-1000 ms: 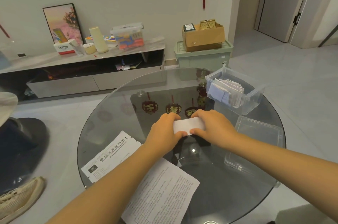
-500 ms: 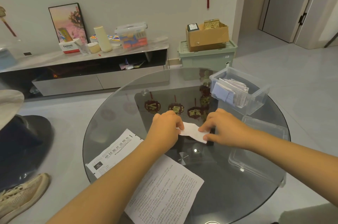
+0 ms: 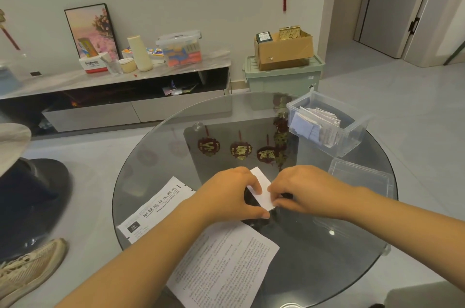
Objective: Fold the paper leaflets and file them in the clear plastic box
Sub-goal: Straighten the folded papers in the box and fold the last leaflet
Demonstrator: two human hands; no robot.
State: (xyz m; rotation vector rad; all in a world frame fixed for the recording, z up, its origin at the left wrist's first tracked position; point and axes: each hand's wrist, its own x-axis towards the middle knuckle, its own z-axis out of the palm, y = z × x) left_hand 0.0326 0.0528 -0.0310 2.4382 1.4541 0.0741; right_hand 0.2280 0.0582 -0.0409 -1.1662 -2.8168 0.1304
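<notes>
On the round glass table (image 3: 314, 244), the clear plastic box (image 3: 352, 135) stands at the far right with folded leaflets already filed inside, and two unfolded leaflets (image 3: 221, 265) lie flat at the near left. Near the centre, the left hand (image 3: 231, 194) and right hand (image 3: 304, 189) are close together, both pinching the small folded leaflet (image 3: 261, 189) between them. Risk: the thick fold may spring open or crease crooked if pinch pressure is uneven; the fingertips beneath the paper are hidden.
</notes>
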